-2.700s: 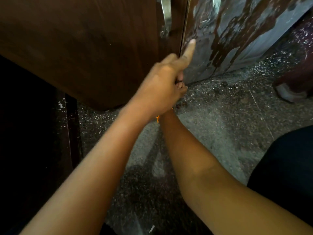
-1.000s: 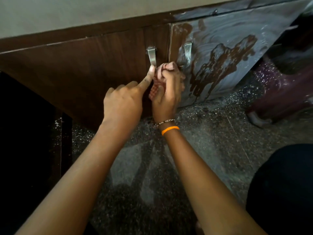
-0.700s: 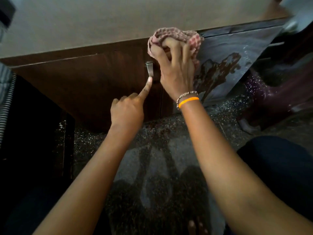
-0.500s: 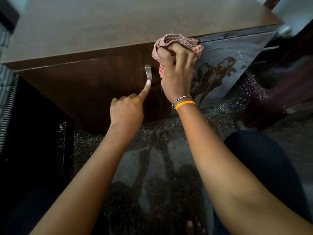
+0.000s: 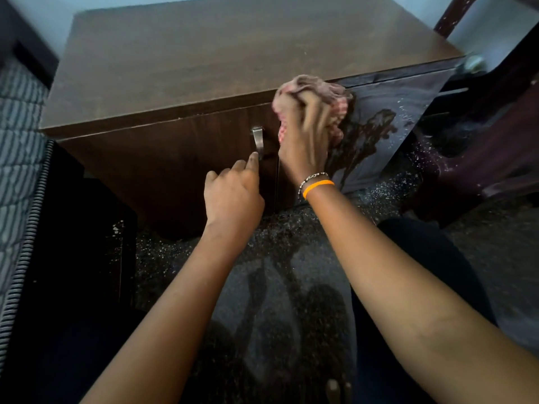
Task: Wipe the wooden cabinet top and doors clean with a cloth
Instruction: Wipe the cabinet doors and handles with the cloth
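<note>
Nearest to the camera is the speckled floor (image 5: 291, 275), with both forearms reaching over it to the cabinet (image 5: 163, 170). The left hand (image 5: 233, 196) is mostly curled, holds nothing, and its index finger touches the lower end of the metal handle (image 5: 257, 139) on the left door. The right hand (image 5: 306, 144) is closed on the bunched cloth (image 5: 313, 86) and presses it on the top edge of the right door (image 5: 388, 112), close to the gap between the doors. This door is wet and streaked, and it stands partly open. Beyond, the cabinet top (image 5: 233, 48) looks dull and dry. I think that hard pressing can swing the door away, so the cloth slips off, and the dirty water can run down to the floor.
</note>
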Demonstrator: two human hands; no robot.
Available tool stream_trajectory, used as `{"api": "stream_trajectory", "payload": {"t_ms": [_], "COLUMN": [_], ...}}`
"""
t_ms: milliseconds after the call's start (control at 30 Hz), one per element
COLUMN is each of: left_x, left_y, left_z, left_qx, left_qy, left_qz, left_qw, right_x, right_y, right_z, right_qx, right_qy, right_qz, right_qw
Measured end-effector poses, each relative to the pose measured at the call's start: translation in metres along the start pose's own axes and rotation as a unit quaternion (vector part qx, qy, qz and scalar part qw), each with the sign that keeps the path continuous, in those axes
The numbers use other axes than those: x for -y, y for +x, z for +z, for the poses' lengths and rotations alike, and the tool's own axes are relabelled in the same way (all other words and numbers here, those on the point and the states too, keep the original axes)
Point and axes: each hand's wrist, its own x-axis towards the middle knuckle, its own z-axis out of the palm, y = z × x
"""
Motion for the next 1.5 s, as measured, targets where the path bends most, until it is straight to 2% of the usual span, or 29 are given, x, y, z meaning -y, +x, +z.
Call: {"api": "stream_trajectory", "payload": {"t_ms": [33,100,200,267,433,500,567,600,633,667,733,767,800,867,933,1033,1100,1167,1233,1333,1367,1433,1500], "left_x": [-0.005,-0.015,-0.033,-0.042,-0.051,-0.053,-0.056,-0.058,-0.061,-0.063,-0.069,-0.073,-0.077,-0.083,-0.087,-0.089,-0.091,-0.092,-0.098,-0.108,-0.112,-0.118,-0.123], "left_y": [0.002,0.006,0.019,0.023,0.037,0.044,0.048,0.050,0.053,0.056,0.061,0.064,0.066,0.068,0.069,0.071,0.075,0.079,0.083,0.084,0.084,0.085,0.087], "left_z": [0.000,0.001,-0.001,-0.001,-0.004,-0.008,-0.013,-0.014,-0.016,-0.018,-0.020,-0.021,-0.022,-0.024,-0.025,-0.026,-0.027,-0.029,-0.029,-0.028,-0.026,-0.026,-0.027], "left_qx": [-0.005,-0.019,-0.041,-0.058,-0.076,-0.074,-0.080,-0.089,-0.098,-0.109,-0.110,-0.100,-0.088,-0.078,-0.076,-0.061,-0.059,-0.060,-0.055,-0.041,-0.039,-0.038,-0.036], "left_qy": [-0.005,-0.007,0.010,0.025,0.057,0.065,0.075,0.082,0.090,0.097,0.092,0.083,0.075,0.070,0.075,0.084,0.088,0.083,0.082,0.085,0.088,0.090,0.076], "left_qz": [0.005,0.020,0.047,0.071,0.105,0.106,0.108,0.109,0.109,0.111,0.121,0.127,0.131,0.133,0.129,0.129,0.128,0.119,0.111,0.095,0.093,0.090,0.080], "left_qw": [1.000,1.000,0.998,0.995,0.990,0.990,0.988,0.987,0.985,0.983,0.982,0.983,0.985,0.986,0.986,0.986,0.986,0.988,0.989,0.991,0.991,0.991,0.993], "right_x": [-0.006,-0.020,-0.040,-0.045,-0.057,-0.072,-0.083,-0.082,-0.076,-0.065,-0.042,-0.035,-0.033,-0.042,-0.062,-0.100,-0.127,-0.136,-0.125,-0.091,-0.084,-0.077,-0.086], "right_y": [0.002,0.005,0.015,0.022,0.034,0.034,0.030,0.028,0.027,0.027,0.026,0.027,0.028,0.034,0.043,0.052,0.051,0.047,0.047,0.051,0.050,0.046,0.046], "right_z": [0.000,-0.002,-0.005,-0.008,-0.012,-0.009,-0.010,-0.013,-0.014,-0.015,-0.016,-0.016,-0.017,-0.021,-0.029,-0.037,-0.039,-0.041,-0.039,-0.033,-0.030,-0.027,-0.027], "right_qx": [0.021,0.022,-0.065,-0.114,-0.193,-0.177,-0.130,-0.099,-0.070,-0.049,-0.049,-0.059,-0.075,-0.113,-0.141,-0.162,-0.191,-0.175,-0.164,-0.193,-0.188,-0.175,-0.178], "right_qy": [-0.022,-0.028,0.069,0.124,0.184,0.227,0.259,0.255,0.242,0.221,0.194,0.194,0.203,0.214,0.205,0.218,0.259,0.271,0.244,0.173,0.143,0.108,0.105], "right_qz": [-0.050,-0.049,0.118,0.232,0.408,0.509,0.596,0.613,0.611,0.585,0.469,0.409,0.375,0.376,0.418,0.508,0.560,0.597,0.572,0.378,0.314,0.242,0.226], "right_qw": [0.998,0.998,0.988,0.958,0.873,0.811,0.749,0.741,0.751,0.779,0.860,0.890,0.902,0.894,0.874,0.817,0.764,0.735,0.766,0.889,0.919,0.948,0.952]}}
